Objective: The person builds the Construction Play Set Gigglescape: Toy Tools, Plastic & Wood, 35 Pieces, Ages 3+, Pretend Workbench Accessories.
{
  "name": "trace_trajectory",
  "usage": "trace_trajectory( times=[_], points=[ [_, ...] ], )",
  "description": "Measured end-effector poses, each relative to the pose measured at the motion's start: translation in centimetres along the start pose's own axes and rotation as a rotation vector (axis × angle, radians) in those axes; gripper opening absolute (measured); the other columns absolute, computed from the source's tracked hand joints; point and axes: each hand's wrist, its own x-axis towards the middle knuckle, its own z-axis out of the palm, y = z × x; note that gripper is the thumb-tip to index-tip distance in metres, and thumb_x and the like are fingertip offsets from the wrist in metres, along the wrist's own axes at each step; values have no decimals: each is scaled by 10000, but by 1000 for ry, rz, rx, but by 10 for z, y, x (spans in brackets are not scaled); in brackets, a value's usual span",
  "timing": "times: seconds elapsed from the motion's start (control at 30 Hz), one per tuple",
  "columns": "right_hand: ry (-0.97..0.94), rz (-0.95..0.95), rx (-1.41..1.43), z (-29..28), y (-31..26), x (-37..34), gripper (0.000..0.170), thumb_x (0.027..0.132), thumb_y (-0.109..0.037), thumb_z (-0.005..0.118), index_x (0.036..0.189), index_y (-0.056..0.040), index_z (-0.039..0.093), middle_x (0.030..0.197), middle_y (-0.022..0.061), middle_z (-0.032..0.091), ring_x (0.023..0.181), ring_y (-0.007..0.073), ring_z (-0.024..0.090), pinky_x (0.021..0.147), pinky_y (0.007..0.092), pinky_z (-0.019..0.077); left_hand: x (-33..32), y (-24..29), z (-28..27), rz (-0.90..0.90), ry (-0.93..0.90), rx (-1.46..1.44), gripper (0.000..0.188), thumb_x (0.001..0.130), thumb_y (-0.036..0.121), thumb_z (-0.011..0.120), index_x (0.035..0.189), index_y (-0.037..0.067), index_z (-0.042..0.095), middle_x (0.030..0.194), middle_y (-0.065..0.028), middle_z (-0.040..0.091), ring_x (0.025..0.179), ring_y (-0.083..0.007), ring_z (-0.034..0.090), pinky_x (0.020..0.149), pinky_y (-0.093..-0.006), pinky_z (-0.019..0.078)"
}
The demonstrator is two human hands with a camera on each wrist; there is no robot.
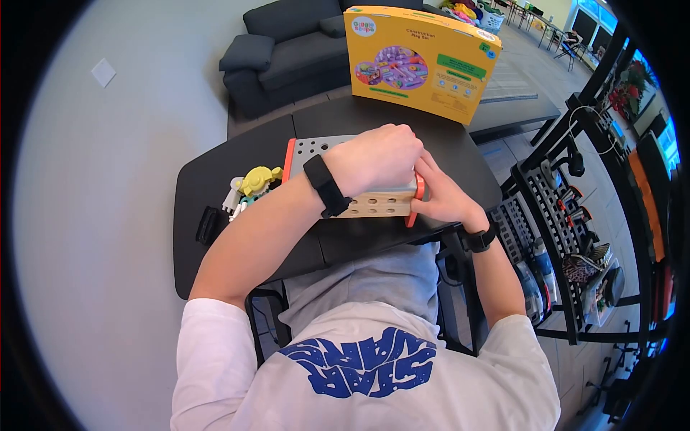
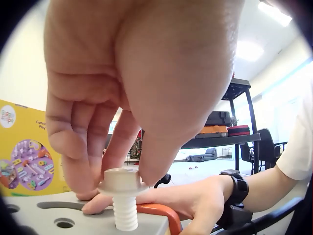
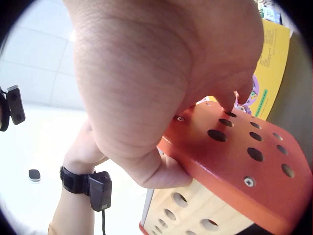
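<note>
My left hand reaches across the toy workbench, pinching the head of a white toy bolt between thumb and fingers. The bolt points down, its threaded shaft overlapping the grey top in the left wrist view. Holes and a curved slot run through that top. At the near right end, my right hand grips the bench's red end panel, thumb at the wooden side and fingers over the panel. Both panel and wooden side have rows of round holes.
Left of the bench lie a yellow toy piece, white pieces and a black object on the black table. A yellow play set box stands at the back. A rack of tools is at the right.
</note>
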Motion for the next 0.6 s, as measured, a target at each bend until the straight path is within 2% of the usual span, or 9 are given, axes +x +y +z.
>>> trace_trajectory(
  times=[0.03, 0.1, 0.13, 0.2, 0.33, 0.4, 0.43, 0.5, 0.6],
  points=[
    [-9, -4, -8, 0, 1, 0, 840, 727, -135, 683, 1509, -83, 382, 1618, 145, 267, 1394, 412, 434, 1101, 454, 452, -1, -2, 2, 1, 1, 0, 228, 824, 138, 667, 1003, 19, 741, 885, -161, 681, 915, -358, 688, 836, -435, 567],
    [-19, -8, -17, -1, 2, -1, 841, 729, -132, 684, 1510, -80, 376, 1617, 146, 269, 1393, 416, 432, 1099, 454, 452, -2, -7, 4, 247, 97, -52, 199, 799, 112, 669, 961, 12, 728, 917, -158, 680, 961, -349, 674, 858, -428, 554],
    [-30, 16, -12, -1, 5, -2, 842, 732, -131, 684, 1512, -77, 371, 1610, 149, 277, 1386, 422, 436, 1097, 454, 453, -1, -4, -1, 247, 98, -52, 199, 799, 112, 669, 961, 12, 728, 917, -158, 680, 961, -349, 674, 858, -428, 554],
    [-43, 37, -9, 0, 5, -2, 844, 734, -131, 684, 1513, -74, 365, 1604, 152, 285, 1379, 428, 440, 1094, 454, 454, 1, 3, -14, 139, -137, -1, 172, 803, 105, 673, 946, 21, 717, 953, -161, 674, 982, -345, 660, 874, -417, 545],
    [-23, 30, -10, -2, -3, -1, 854, 731, -128, 684, 1520, -75, 360, 1609, 154, 279, 1376, 429, 445, 1094, 455, 454, 1, -3, -1, 258, 56, -78, 150, 813, 110, 669, 919, 11, 707, 939, -161, 671, 937, -356, 659, 849, -419, 549],
    [-21, 50, 10, -2, -4, -1, 863, 729, -127, 683, 1525, -77, 355, 1615, 152, 273, 1380, 427, 443, 1095, 455, 453, 1, 2, 0, 62, 89, 50, 161, 819, 108, 667, 933, 5, 714, 966, -169, 687, 960, -356, 668, 856, -426, 552],
    [-22, 41, 1, -2, -2, -2, 871, 726, -123, 683, 1531, -82, 352, 1620, 147, 268, 1386, 424, 440, 1095, 455, 453, 1, 5, -1, 62, 90, 50, 161, 819, 108, 667, 933, 5, 714, 966, -169, 687, 960, -356, 668, 856, -426, 552],
    [-23, 31, -8, -2, -1, -1, 880, 723, -119, 683, 1537, -87, 349, 1625, 142, 263, 1391, 420, 437, 1095, 454, 453, 1, 10, -7, -97, -91, -40, 196, 810, 104, 665, 966, 2, 727, 1004, -190, 703, 988, -358, 677, 865, -430, 554],
    [8, -6, -11, 0, -2, -1, 883, 720, -114, 684, 1539, -97, 355, 1627, 133, 265, 1398, 415, 434, 1098, 449, 454, -4, 9, -13, 60, -103, -46, 218, 808, 80, 660, 998, 6, 736, 1032, -202, 710, 1014, -357, 680, 880, -432, 554]
  ],
)
